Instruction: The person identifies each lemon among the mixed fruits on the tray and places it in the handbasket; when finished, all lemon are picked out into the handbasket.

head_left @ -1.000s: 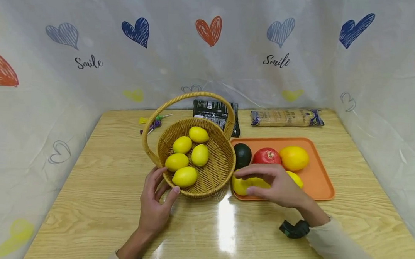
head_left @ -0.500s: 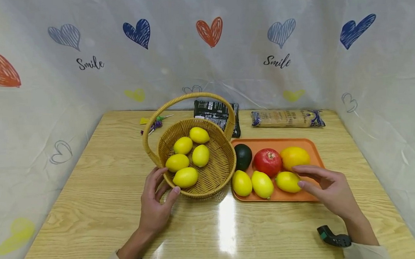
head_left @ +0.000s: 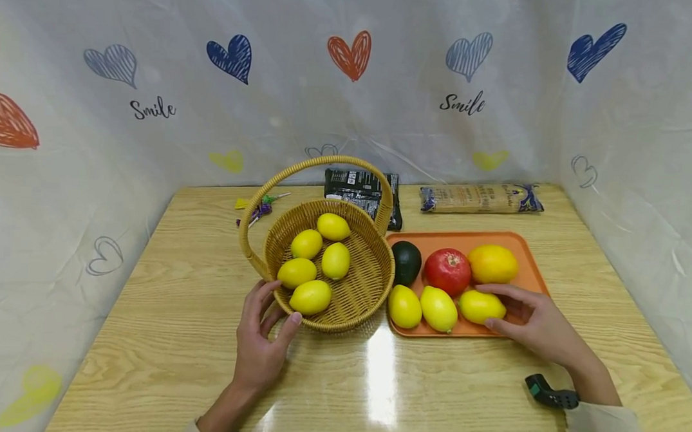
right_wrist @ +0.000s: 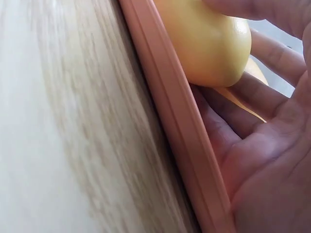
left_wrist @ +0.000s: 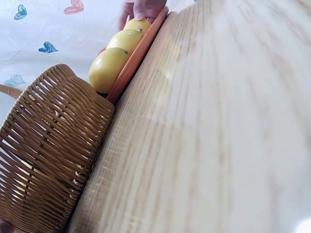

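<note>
The left hand [head_left: 262, 338] lies at the near rim of the wicker basket [head_left: 360, 294], forearm coming up from the bottom edge of the head view. Its fingers curl against the basket's outer wall and the thumb rests on the rim just beside the nearest of the five lemons inside [head_left: 310, 297], so it grips the basket's edge.

The right hand [head_left: 535, 321] reaches in from the right with the wrist low over the worktop [head_left: 172, 337] and the palm turned toward the rightmost lemon [head_left: 480, 305] on the orange tray [head_left: 531, 275]. The forefinger arches over the back of that lemon and the thumb closes in below it at the tray's front edge. In the right wrist view the fingers cup the yellow fruit, though whether the grip is firm or only a light touch is hard to tell.

That lemon sits at the front right of the tray, in a row with two other lemons [head_left: 438, 308]. Behind them stand an avocado [head_left: 405, 262], a red pomegranate [head_left: 447, 271] and an orange fruit [head_left: 492, 263].
</note>
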A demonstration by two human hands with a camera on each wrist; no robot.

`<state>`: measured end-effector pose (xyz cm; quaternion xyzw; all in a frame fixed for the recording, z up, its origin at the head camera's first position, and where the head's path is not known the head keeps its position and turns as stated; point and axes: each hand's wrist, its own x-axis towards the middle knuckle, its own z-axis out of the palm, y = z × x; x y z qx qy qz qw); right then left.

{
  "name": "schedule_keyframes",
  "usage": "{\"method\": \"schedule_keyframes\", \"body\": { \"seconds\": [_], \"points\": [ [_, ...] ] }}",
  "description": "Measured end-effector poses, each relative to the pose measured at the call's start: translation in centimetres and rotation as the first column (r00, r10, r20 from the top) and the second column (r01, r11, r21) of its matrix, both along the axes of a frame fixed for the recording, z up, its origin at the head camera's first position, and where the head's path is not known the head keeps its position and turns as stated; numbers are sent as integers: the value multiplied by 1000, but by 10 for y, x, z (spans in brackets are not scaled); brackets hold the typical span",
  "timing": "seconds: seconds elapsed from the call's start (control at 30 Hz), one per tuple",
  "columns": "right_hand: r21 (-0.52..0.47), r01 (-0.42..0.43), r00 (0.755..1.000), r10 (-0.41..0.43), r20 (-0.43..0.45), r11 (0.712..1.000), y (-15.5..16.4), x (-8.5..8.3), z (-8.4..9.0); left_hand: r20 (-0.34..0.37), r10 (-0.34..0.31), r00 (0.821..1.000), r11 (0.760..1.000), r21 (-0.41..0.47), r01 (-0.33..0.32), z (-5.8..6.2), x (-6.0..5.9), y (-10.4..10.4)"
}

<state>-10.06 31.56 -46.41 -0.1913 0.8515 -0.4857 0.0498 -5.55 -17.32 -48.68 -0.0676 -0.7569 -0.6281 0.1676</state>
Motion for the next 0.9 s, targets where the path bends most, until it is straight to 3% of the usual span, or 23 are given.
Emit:
{"method": "schedule_keyframes", "body": {
  "seconds": [0.2,0.6,0.77,0.9],
  "points": [
    [-44,-36,999,37,20,998,2,-1,-1,-1,1,1000,1000,-3,-1,0,0,1],
    [-45,-18,1000,18,7,999,3,0,-1,-6,-1,1000,1000,8,1,-1,0,1],
    [-95,-10,998,5,-56,995,-2,5,23,-7,-10,1000,1000,3,10,-1,0,1],
    [-36,-53,990,48,-131,998,-14,0,56,-12,-1,1000,1000,-3,1,-1,0,0]
  ]
}}
